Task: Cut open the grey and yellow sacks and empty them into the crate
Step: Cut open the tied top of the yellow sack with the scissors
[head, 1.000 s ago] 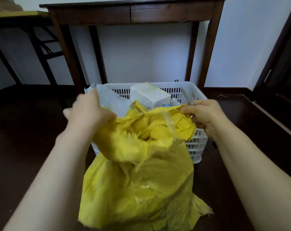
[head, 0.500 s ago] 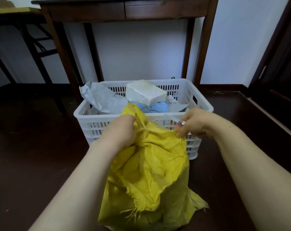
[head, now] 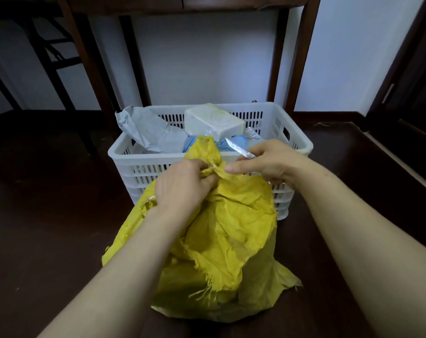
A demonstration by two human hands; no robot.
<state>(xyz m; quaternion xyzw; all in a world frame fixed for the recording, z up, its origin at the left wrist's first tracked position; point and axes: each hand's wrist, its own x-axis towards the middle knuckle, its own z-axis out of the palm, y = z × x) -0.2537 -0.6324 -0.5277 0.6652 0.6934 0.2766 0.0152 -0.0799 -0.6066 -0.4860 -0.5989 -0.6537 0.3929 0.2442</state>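
On the dark floor just in front of the white slatted crate (head: 302,142), our yellow woven sack (head: 231,240) sits slumped, its long axis running from our knees up towards the crate's near rim. At the left end of the crate lies a crumpled grey sack (head: 148,132), with something blue (head: 195,143) and a white block (head: 214,120) beside it. Our left hand (head: 182,184) is clenched round the yellow sack's gathered neck, and a tuft pokes up past the rim. Close to its right, our right hand (head: 268,162) grips a knife (head: 236,148). The blade slants up and left over the rim, and the forefinger is stretched onto the neck. We judge the blade must drop to the neck between our hands, and the right hand is nearer.
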